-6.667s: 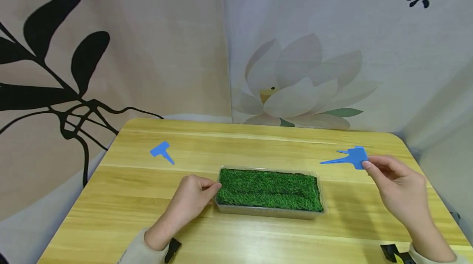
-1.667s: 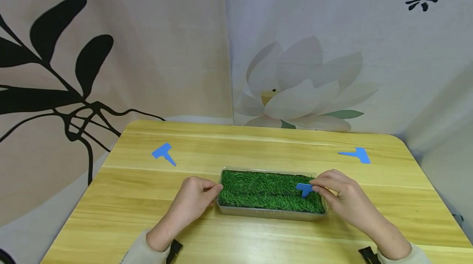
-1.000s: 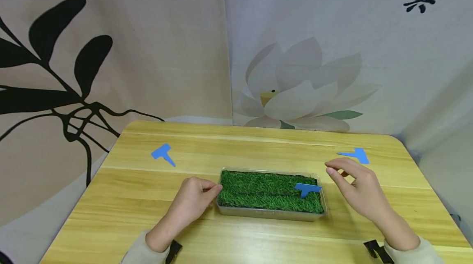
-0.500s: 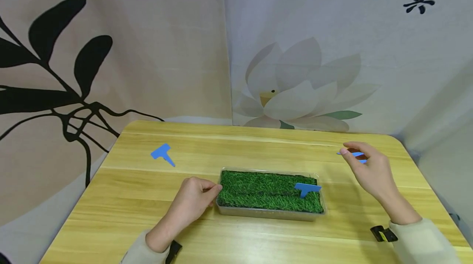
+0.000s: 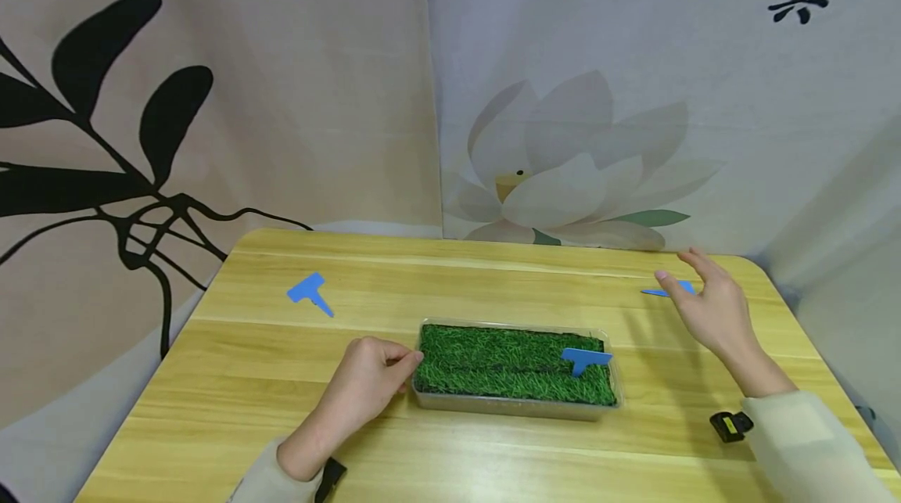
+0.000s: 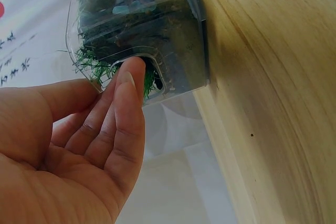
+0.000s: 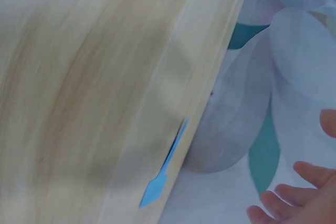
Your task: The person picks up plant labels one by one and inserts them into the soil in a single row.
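A clear plastic box (image 5: 521, 407) filled with artificial grass (image 5: 507, 358) sits mid-table. My left hand (image 5: 369, 378) pinches the rim at its left end; the left wrist view shows fingertips (image 6: 132, 72) at a notch in the box wall. One blue T-shaped plant label (image 5: 586, 360) stands in the grass near the right end. My right hand (image 5: 714, 311), fingers spread and holding nothing, hovers over a second blue plant label (image 5: 658, 292) lying at the table's far right, which it partly hides. The right wrist view shows this label (image 7: 163, 174) whole, apart from the fingers.
A third blue plant label (image 5: 308, 292) lies at the table's back left. The wooden table (image 5: 450, 456) ends at a curtain (image 5: 338, 96) printed with plants and a flower. Black straps with devices (image 5: 730, 426) sit at the wrists.
Earlier my right hand held two labels; one now lies on the table, the other stands in the grass. The right hand then moved back right and spread its fingers. The left stayed put.
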The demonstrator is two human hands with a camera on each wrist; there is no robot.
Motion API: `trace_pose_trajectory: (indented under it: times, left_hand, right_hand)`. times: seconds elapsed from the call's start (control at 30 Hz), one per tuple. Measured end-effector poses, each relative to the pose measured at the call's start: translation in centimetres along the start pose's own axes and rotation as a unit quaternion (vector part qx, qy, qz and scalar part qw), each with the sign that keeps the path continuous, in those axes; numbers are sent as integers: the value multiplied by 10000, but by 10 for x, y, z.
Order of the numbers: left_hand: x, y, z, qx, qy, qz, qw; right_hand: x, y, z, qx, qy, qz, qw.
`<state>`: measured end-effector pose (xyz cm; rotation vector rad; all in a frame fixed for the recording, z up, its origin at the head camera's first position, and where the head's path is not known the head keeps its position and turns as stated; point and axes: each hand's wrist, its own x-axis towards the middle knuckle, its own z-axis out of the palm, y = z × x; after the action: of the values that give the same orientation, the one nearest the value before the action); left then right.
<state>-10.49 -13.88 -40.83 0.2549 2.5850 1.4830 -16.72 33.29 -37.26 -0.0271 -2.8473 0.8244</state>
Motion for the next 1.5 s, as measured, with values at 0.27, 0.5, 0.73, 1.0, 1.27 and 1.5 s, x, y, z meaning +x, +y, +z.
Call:
trace_pose_trajectory:
  times: [0.27,0.5,0.73,1.0,1.27,1.5]
  left_hand:
    - [0,-1,1,-11,35,1,10000]
    - [1,-1,1,28,22,-10,10000]
    - [1,0,0,55,-7,-25,10000]
    - [1,0,-1,17,2,-27,10000]
    - [1,0,-1,37,-38,-50,10000]
    - [1,1,-1,22,-3,-119,9999]
  right_hand:
    - [13,24,5,-400,-379,460,9974]
    - [25,33,8,-635,-714,1085,9895]
    - [34,40,8,-961,-1135,1541,9768]
    - [36,52,10,-881,-1597,2010,9625]
    - [35,59,8,-898,-1775,1995,9595]
    - [39,56,4,-893,-1995,1991,9553]
